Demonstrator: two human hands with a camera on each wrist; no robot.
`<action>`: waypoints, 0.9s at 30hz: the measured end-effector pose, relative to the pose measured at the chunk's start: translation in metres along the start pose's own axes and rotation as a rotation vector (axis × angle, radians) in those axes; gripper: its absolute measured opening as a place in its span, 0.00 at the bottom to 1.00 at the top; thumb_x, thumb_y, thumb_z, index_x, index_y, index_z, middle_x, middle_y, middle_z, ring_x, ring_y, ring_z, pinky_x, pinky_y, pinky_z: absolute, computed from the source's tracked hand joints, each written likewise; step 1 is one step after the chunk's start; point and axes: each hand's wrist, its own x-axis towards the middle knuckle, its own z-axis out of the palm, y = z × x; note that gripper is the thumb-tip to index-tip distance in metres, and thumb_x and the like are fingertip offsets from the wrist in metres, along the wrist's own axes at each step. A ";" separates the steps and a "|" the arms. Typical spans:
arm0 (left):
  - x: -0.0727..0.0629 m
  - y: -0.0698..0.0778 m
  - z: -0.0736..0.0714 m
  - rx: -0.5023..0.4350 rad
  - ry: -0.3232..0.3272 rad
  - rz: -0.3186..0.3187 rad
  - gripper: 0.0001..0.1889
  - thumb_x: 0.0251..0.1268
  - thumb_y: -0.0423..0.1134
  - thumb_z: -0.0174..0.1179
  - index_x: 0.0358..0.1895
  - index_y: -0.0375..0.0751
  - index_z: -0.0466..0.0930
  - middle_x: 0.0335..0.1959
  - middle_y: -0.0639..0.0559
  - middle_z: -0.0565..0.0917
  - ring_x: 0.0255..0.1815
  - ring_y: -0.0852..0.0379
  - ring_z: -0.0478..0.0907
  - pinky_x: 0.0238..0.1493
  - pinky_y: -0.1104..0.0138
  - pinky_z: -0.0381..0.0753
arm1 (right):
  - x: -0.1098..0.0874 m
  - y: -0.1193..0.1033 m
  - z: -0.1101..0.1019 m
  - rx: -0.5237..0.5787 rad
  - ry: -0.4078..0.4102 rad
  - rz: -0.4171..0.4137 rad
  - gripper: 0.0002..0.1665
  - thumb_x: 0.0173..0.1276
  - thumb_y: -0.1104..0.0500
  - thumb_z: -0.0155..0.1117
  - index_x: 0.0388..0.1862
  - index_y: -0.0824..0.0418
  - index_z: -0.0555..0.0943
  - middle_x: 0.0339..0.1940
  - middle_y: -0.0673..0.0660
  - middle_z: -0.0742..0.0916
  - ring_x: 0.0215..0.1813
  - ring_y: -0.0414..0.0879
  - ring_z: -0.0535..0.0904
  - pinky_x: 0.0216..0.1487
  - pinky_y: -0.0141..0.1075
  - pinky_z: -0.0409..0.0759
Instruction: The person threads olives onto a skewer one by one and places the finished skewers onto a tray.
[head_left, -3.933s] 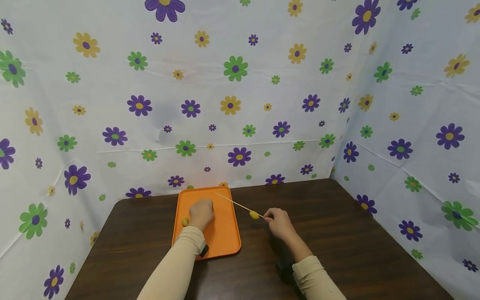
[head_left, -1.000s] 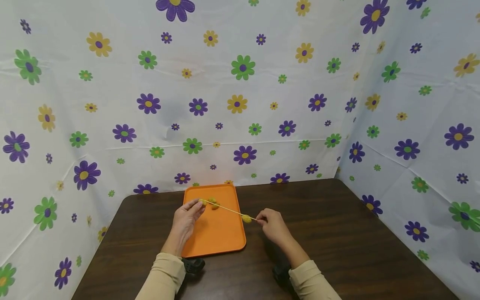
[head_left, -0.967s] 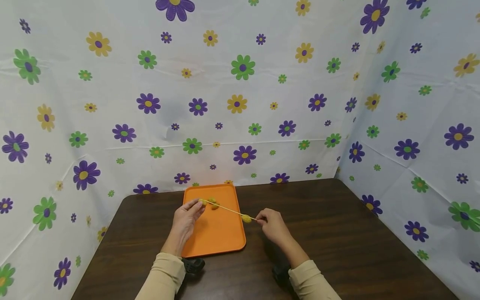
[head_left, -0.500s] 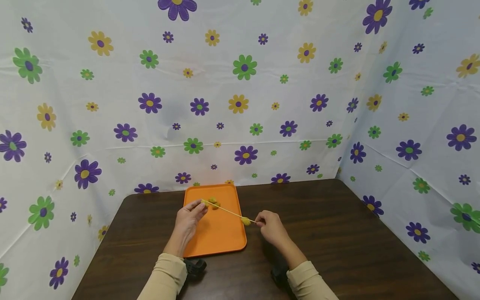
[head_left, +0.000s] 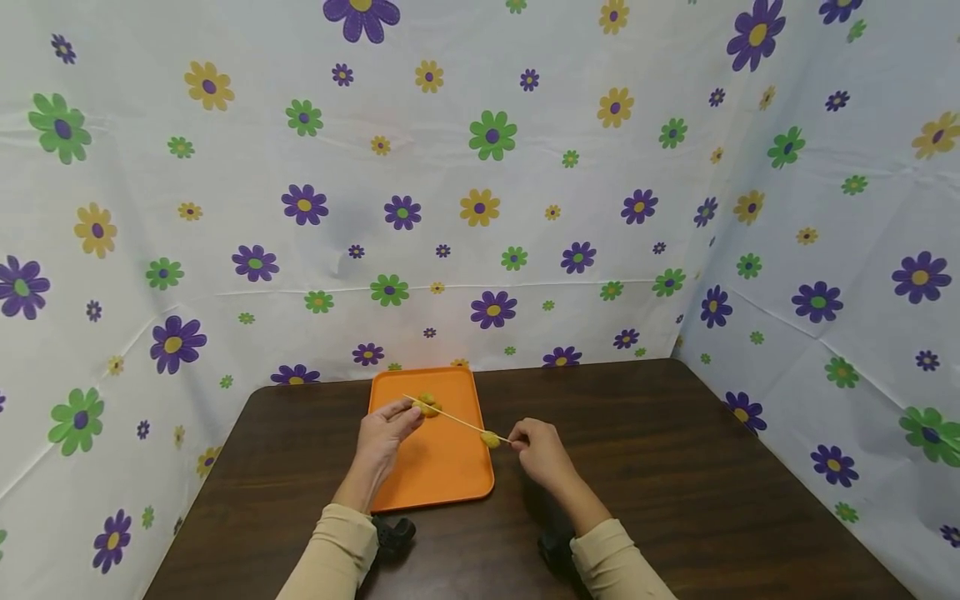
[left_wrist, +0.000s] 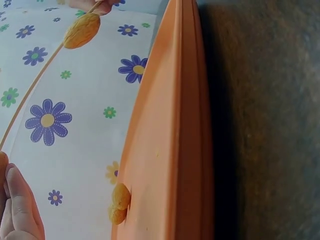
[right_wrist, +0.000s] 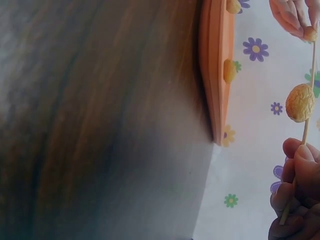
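A dark brown tabletop (head_left: 637, 483) with a streaky wood grain spreads beneath the left hand (head_left: 377, 440) and the right hand (head_left: 544, 452), reaching well beyond them on either side, its far corners rounded. Flat on it lies a rectangular orange tray (head_left: 438, 467) with a raised rim, its longer sides running away from the person. The tray sits mostly between the hands, its left edge partly hidden behind the left one, and stretches past them to the tabletop's far edge.

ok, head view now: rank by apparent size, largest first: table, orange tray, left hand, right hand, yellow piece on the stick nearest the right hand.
table
orange tray
left hand and right hand, too alike to rank
yellow piece nearest the right hand
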 end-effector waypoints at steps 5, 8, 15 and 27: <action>-0.003 -0.002 0.003 0.010 -0.010 0.018 0.19 0.68 0.26 0.64 0.58 0.18 0.76 0.45 0.42 0.87 0.37 0.59 0.87 0.45 0.68 0.86 | 0.001 -0.004 -0.001 -0.005 -0.002 -0.008 0.09 0.61 0.77 0.67 0.30 0.66 0.85 0.29 0.56 0.85 0.31 0.45 0.75 0.37 0.39 0.80; -0.005 -0.004 0.005 0.013 -0.034 0.029 0.19 0.68 0.26 0.64 0.58 0.17 0.75 0.43 0.44 0.88 0.38 0.60 0.87 0.45 0.68 0.86 | 0.002 -0.006 0.000 -0.006 0.003 -0.010 0.09 0.60 0.78 0.67 0.30 0.65 0.85 0.29 0.57 0.85 0.31 0.45 0.75 0.37 0.39 0.80; -0.010 -0.010 0.011 0.003 -0.068 0.036 0.19 0.69 0.26 0.63 0.58 0.15 0.75 0.42 0.44 0.89 0.38 0.59 0.87 0.45 0.67 0.86 | 0.003 -0.012 0.001 0.004 -0.012 -0.005 0.09 0.60 0.78 0.66 0.30 0.66 0.85 0.29 0.57 0.84 0.31 0.46 0.74 0.36 0.38 0.79; -0.016 -0.016 0.023 -0.016 -0.077 0.037 0.21 0.68 0.27 0.65 0.58 0.15 0.75 0.41 0.44 0.89 0.38 0.59 0.88 0.46 0.66 0.86 | 0.005 -0.016 0.002 -0.008 -0.005 -0.002 0.09 0.60 0.78 0.65 0.31 0.66 0.85 0.29 0.58 0.84 0.31 0.46 0.73 0.36 0.39 0.80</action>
